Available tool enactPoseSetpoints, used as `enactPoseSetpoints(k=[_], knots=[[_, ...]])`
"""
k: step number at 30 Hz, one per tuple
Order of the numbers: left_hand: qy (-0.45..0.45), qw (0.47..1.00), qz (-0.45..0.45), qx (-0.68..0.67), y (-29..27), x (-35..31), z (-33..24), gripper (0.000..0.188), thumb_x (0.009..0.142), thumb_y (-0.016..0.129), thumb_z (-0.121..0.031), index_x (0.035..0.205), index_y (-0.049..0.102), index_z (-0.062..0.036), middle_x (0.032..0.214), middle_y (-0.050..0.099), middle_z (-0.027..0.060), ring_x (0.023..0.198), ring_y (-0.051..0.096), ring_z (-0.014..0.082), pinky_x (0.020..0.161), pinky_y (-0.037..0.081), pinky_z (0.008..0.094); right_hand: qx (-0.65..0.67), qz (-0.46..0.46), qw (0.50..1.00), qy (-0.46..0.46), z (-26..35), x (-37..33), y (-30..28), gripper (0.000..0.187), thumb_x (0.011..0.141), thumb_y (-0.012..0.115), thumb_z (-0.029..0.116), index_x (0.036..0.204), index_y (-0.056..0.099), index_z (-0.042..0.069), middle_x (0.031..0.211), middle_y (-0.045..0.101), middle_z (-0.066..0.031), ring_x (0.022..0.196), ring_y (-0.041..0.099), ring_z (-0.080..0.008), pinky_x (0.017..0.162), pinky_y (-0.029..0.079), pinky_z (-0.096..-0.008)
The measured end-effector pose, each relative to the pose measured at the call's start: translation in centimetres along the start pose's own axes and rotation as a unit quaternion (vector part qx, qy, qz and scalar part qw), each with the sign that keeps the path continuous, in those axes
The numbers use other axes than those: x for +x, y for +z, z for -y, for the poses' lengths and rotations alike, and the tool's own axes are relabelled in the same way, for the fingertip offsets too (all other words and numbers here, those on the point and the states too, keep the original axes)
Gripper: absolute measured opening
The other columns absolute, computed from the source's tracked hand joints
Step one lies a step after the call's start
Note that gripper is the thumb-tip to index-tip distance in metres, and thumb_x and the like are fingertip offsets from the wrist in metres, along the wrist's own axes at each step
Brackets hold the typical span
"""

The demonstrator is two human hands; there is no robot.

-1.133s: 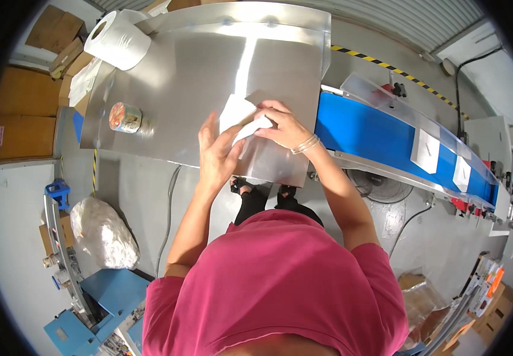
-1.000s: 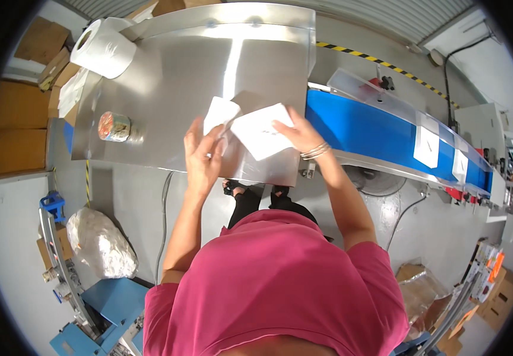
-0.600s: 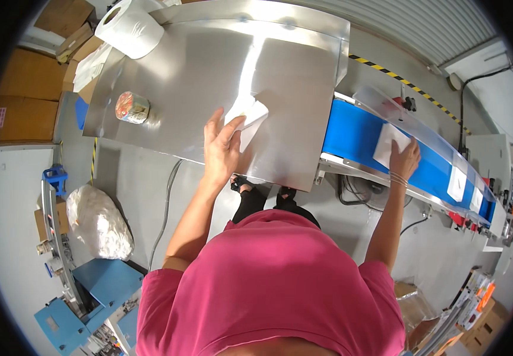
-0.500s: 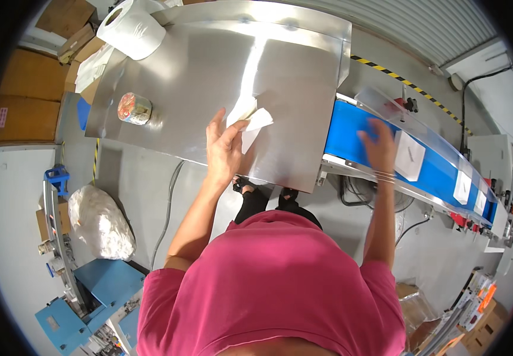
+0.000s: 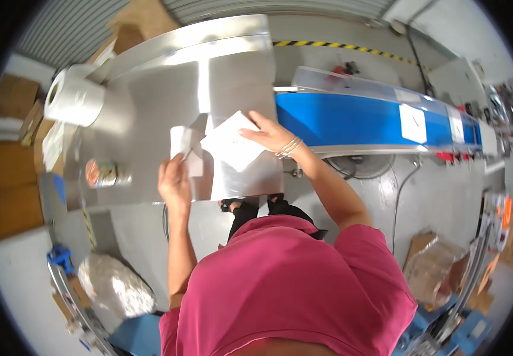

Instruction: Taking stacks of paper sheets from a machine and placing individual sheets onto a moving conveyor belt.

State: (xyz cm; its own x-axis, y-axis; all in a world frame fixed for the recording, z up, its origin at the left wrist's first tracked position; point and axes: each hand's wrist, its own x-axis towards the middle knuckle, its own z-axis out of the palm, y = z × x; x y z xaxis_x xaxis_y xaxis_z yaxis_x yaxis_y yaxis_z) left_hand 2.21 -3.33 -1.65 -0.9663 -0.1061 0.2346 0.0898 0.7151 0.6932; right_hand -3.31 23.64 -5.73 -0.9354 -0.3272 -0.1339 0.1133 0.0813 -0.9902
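My left hand pinches a folded white sheet, whose loose end hangs over the steel table. Whether the sheet is paper or cloth I cannot tell. Just to its right, my right hand grips a flat white square packet by its right corner, thumb on top. The packet is turned diamond-wise over the steel table, beside the sheet. On the blue conveyor belt to the right lie more white square packets, each with a short dark mark.
A big white roll stands at the table's far left, and a small round patterned container sits near its left front. A clear guard runs along the belt's far side. Cardboard boxes are stacked at the left.
My right hand has come from over the belt to the table and now holds a white packet. The sheet in my left hand hangs lower and more open. The view has turned rightward.
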Motion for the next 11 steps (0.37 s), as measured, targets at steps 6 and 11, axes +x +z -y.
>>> enactPoseSetpoints(k=[6, 11], knots=[[0.132, 0.982, -0.027, 0.130, 0.9, 1.1, -0.8, 0.024, 0.083, 0.059, 0.002, 0.101, 0.069, -0.0093, 0.102, 0.063, 0.0137, 0.090, 0.062, 0.0306, 0.075, 0.052, 0.0385, -0.215, -0.412, 0.881, 0.089, -4.3, -8.7, -14.3, 0.036, 0.084, 0.067, 0.036, 0.097, 0.057, 0.004, 0.080, 0.064, -0.0162, 0.068, 0.061, -0.0265, 0.064, 0.049, -0.0366], [0.270, 0.956, 0.071, 0.090, 2.8, 1.7, -4.1, 0.023, 0.086, 0.059, -0.001, 0.105, 0.068, -0.0098, 0.105, 0.062, 0.0181, 0.091, 0.063, 0.0324, 0.079, 0.051, 0.0374, -0.220, -0.517, 0.812, 0.156, -6.7, -14.5, -25.9, 0.038, 0.080, 0.069, 0.035, 0.100, 0.060, 0.004, 0.092, 0.070, -0.0158, 0.082, 0.070, -0.0271, 0.073, 0.055, -0.0372]])
